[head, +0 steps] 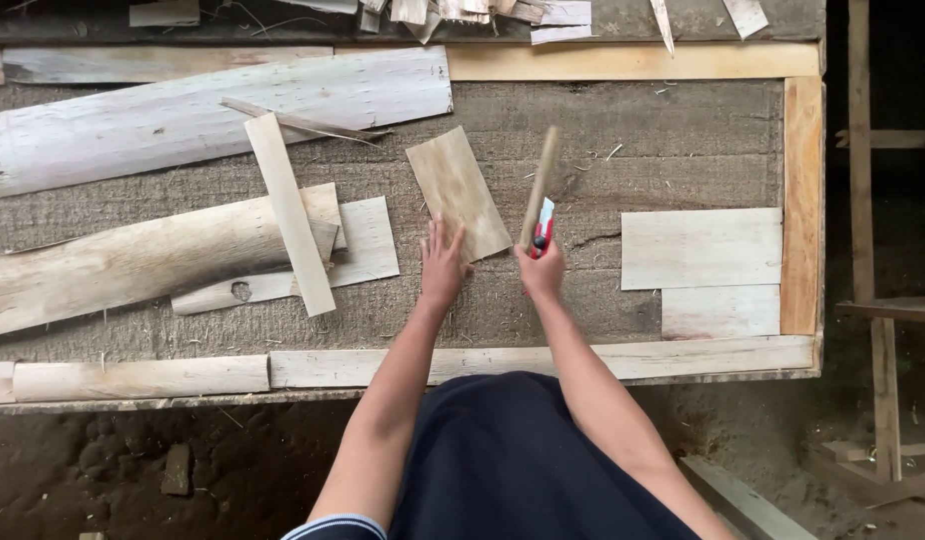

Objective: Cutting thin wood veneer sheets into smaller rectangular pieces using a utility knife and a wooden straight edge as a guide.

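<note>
Fingers press the wood sheet's near edge.

Bare forearms, dark navy garment, striped cuff

A rough grey bench edged with pale wooden battens fills the view under soft daylight. Below it lies a dark earthen floor with small stones. A wooden frame stands at the right in shadow.
</note>
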